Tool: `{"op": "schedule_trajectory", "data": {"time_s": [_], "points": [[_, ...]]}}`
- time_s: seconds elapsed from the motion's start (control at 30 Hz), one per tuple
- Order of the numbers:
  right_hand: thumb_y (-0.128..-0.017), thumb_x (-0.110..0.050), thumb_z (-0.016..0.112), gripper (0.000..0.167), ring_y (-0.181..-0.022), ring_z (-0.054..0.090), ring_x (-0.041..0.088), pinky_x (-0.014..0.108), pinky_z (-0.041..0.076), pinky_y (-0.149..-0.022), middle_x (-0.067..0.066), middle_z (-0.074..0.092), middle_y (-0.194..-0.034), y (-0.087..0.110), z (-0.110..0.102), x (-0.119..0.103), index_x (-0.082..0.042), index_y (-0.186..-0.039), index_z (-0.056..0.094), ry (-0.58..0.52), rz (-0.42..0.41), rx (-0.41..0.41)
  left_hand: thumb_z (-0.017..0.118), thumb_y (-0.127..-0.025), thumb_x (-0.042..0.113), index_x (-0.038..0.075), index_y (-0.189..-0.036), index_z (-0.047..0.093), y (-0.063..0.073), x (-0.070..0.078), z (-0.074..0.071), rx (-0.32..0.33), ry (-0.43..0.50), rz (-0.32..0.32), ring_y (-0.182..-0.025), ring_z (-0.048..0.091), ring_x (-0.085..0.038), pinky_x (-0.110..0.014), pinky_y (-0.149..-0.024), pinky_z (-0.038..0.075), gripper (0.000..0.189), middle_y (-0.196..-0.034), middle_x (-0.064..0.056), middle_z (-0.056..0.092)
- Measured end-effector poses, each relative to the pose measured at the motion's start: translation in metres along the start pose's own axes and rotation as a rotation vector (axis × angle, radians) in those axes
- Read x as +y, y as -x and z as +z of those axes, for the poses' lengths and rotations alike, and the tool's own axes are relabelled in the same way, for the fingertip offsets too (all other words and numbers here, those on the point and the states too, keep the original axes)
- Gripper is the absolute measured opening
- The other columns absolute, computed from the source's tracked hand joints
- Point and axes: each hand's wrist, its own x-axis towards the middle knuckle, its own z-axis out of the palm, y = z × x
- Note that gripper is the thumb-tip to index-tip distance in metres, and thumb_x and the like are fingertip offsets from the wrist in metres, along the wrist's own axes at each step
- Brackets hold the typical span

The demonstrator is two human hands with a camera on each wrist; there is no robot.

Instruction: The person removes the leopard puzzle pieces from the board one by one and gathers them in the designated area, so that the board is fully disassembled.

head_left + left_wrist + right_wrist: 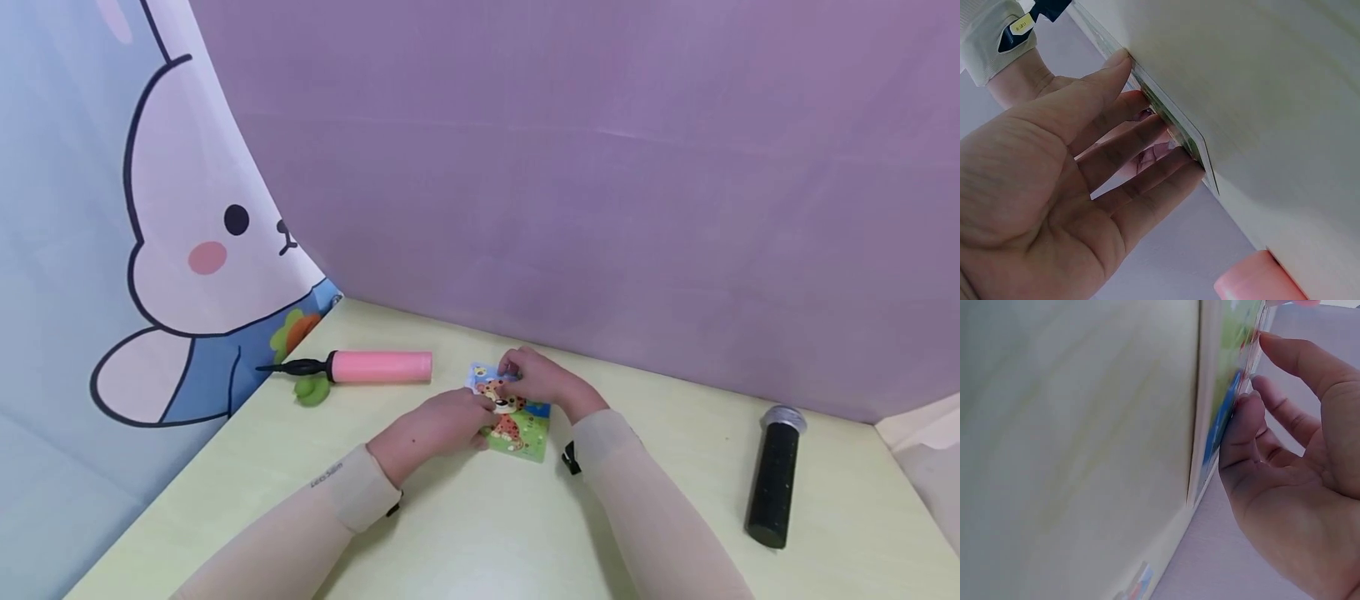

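Observation:
A flat picture board (531, 442) with a cartoon spotted leopard on green and blue lies on the table between my hands. My left hand (448, 419) rests at its left side. In the left wrist view those fingers (1160, 187) are nearly straight, tips touching the board, and the thumb lies at its edge. My right hand (542, 379) reaches over the board's upper part. The right wrist view shows its thumb and bent index fingertip apart, both at the board's face, with nothing visibly pinched between them. The hands hide part of the picture.
Left of the board lies a pink hand pump (382, 367) with a black nozzle, a small green object (312, 390) beside it. A black cylinder with a silver end (774, 483) lies at the right. A purple curtain (562, 208) hangs behind the table (480, 542).

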Motion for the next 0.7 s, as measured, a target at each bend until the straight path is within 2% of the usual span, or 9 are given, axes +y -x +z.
{"op": "schedule_trajectory", "data": {"time_s": [0.13, 0.4, 0.7], "points": [[-0.102, -0.028, 0.073, 0.027, -0.113, 0.06, 0.025, 0.046, 0.057, -0.102, 0.01, 0.059, -0.125, 0.0, 0.0, -0.001, -0.014, -0.124, 0.068, 0.015, -0.029, 0.001, 0.078, -0.099, 0.035, 0.018, -0.137, 0.073, 0.001, 0.0, -0.002, -0.001, -0.004, 0.0, -0.13, 0.068, -0.024, -0.037, -0.116, 0.056, 0.042, -0.143, -0.003, 0.071], [-0.102, -0.03, 0.072, 0.022, -0.098, 0.059, 0.021, 0.037, 0.055, -0.088, 0.007, 0.059, -0.114, -0.006, 0.002, -0.001, -0.016, -0.119, 0.068, 0.015, -0.028, 0.0, 0.078, -0.099, 0.033, 0.017, -0.135, 0.074, 0.0, -0.001, -0.001, -0.004, -0.009, 0.001, -0.128, 0.069, -0.023, -0.035, -0.114, 0.057, 0.04, -0.141, -0.002, 0.072], [-0.1, -0.03, 0.071, 0.024, -0.103, 0.059, 0.022, 0.037, 0.056, -0.092, 0.007, 0.055, -0.119, -0.015, 0.004, 0.005, -0.017, -0.119, 0.064, 0.016, -0.019, -0.044, 0.078, -0.099, 0.033, 0.018, -0.136, 0.074, -0.002, -0.002, 0.004, -0.009, -0.015, 0.004, -0.129, 0.068, -0.024, -0.036, -0.115, 0.057, 0.04, -0.141, -0.002, 0.072]]}}
